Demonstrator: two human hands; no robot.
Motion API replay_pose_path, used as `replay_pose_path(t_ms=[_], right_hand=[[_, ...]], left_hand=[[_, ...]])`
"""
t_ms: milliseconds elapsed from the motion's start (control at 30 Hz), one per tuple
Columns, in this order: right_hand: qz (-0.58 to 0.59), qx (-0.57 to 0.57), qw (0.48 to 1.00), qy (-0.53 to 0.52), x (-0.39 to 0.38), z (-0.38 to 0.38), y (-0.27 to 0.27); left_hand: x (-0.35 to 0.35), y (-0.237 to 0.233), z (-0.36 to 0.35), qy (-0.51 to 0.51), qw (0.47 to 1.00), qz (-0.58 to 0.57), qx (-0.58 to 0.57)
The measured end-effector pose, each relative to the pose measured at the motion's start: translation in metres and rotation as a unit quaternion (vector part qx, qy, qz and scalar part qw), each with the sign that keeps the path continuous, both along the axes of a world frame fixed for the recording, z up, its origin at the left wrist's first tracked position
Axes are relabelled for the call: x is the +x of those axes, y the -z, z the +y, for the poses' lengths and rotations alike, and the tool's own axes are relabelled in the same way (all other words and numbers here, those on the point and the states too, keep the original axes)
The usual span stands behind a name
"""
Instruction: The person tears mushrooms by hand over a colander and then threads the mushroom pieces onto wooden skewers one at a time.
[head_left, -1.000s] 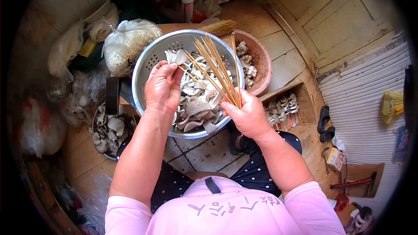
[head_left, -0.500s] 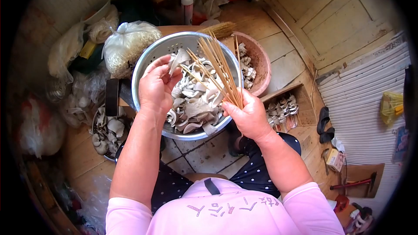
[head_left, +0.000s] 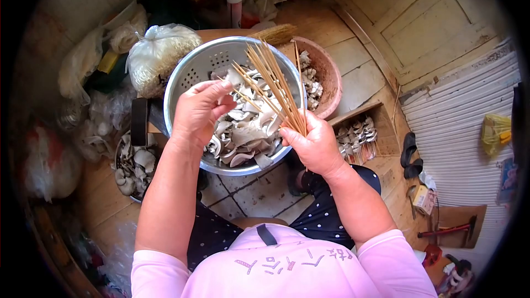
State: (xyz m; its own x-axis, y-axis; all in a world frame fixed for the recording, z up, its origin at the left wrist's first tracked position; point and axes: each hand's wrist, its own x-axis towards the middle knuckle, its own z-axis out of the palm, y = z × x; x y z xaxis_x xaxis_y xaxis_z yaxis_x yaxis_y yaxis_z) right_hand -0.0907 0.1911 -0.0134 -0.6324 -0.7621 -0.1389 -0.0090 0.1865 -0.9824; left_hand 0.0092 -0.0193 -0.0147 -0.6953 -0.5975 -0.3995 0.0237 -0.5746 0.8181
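Note:
A bundle of thin wooden skewers (head_left: pixel 276 85) fans up from my right hand (head_left: pixel 316 142), whose fingers are wrapped round the lower ends. Beneath both hands is a metal colander (head_left: pixel 190 69) with torn grey-white mushroom pieces (head_left: pixel 245 135) in it. My left hand (head_left: pixel 201 107) is over the colander's left side, thumb and fingertips drawn together near the tip of one skewer. Whether a mushroom piece is between those fingers cannot be made out. One skewer stands apart from the bundle on its right.
Behind the colander on the right is a pink basin (head_left: pixel 331 80) with mushroom pieces. A wooden box (head_left: pixel 386 124) holds skewered mushrooms. At left are a bowl of mushrooms (head_left: pixel 138 168) and a plastic bag (head_left: pixel 160 49). Black slippers (head_left: pixel 409 157) lie at right.
The mushroom piece seen at my left fingertips has dropped from view there, and those fingers have closed nearer a skewer tip. My right hand still holds the bundle in nearly the same place.

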Motion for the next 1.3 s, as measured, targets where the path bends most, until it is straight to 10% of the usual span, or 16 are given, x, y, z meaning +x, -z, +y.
replay_pose_path(t_ms=[1300], right_hand=[[-0.009,0.019,1.000,-0.019,0.000,-0.002,-0.005]], left_hand=[[0.002,0.009,-0.009,-0.122,0.984,0.121,0.051]])
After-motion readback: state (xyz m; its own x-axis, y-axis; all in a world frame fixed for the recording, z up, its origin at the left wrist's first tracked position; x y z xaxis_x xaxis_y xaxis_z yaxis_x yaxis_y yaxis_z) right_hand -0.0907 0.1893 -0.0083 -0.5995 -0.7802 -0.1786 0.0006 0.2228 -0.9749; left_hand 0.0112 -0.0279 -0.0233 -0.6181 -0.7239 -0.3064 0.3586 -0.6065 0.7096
